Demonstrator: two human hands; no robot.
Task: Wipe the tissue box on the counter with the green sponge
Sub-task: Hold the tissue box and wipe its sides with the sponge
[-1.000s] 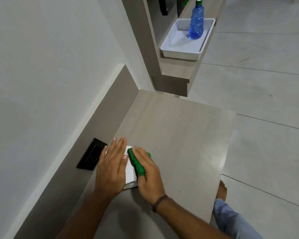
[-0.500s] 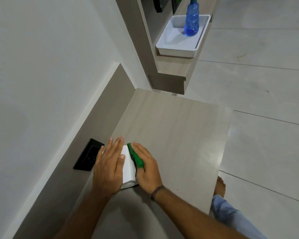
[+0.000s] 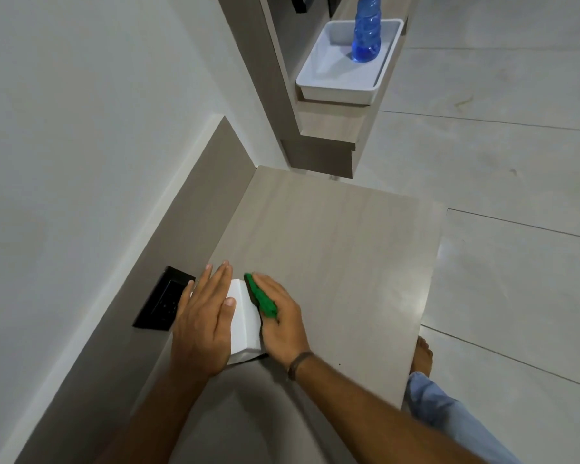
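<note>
A black rectangular wall socket (image 3: 164, 299) sits in the grey back panel, just left of the tissue box (image 3: 245, 321). The box is white, smooth and angular, and it lies on the pale wood-grain counter (image 3: 332, 256) close to the back panel. The left hand (image 3: 205, 321) lies flat on the box's top, fingers straight and together. On the right side of the box, the right hand (image 3: 282, 321) presses the thin green sponge (image 3: 262, 298) against the box's wall, fingers closed over it. Far behind the box, a ribbed blue plastic bottle (image 3: 367, 30) stands in a white rectangular tray (image 3: 335, 85).
</note>
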